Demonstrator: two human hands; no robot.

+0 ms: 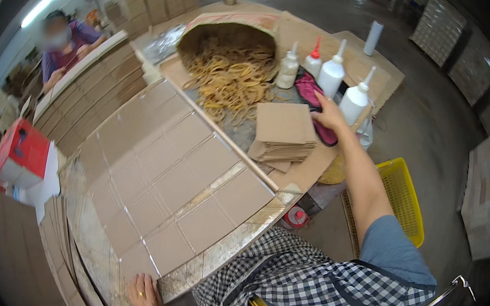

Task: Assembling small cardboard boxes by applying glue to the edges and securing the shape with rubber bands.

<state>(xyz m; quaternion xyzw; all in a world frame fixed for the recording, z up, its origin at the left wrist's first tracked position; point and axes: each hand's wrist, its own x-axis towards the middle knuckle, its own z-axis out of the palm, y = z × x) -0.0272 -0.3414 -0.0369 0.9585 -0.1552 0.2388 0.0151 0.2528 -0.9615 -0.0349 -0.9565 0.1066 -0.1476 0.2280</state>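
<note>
Two hands at a cardboard-covered counter

Two hands work far apart. The right hand (328,116) reaches out over the far right part of the counter (209,260), its fingers resting on a dark pink cloth (311,94) that lies between a stack of small cardboard squares (283,130) and a row of glue bottles (332,73). Whether its grip is clenched on the cloth or only touching it cannot be told from this view. The left hand (145,296) sits at the near edge of the counter, fingers spread flat and released, pressing the rim just below the big cardboard sheets (163,180).

Those sheets lie flat and side by side, covering most of the counter's middle. A thin wooden stick (225,137) runs along their right edge, between them and the stack of squares. Beyond the stack, a tipped paper sack (230,24) spills a heap of rubber bands (230,79) onto the surface. Four glue bottles with pointed nozzles stand just beside the cloth, one with a red tip.

On the floor to the right, a yellow plastic basket (404,195) stands near the person's elbow. At the far left, a red and white box (21,154) sits by piles of folded cardboard (92,86), and another person (63,44) works behind them.
</note>
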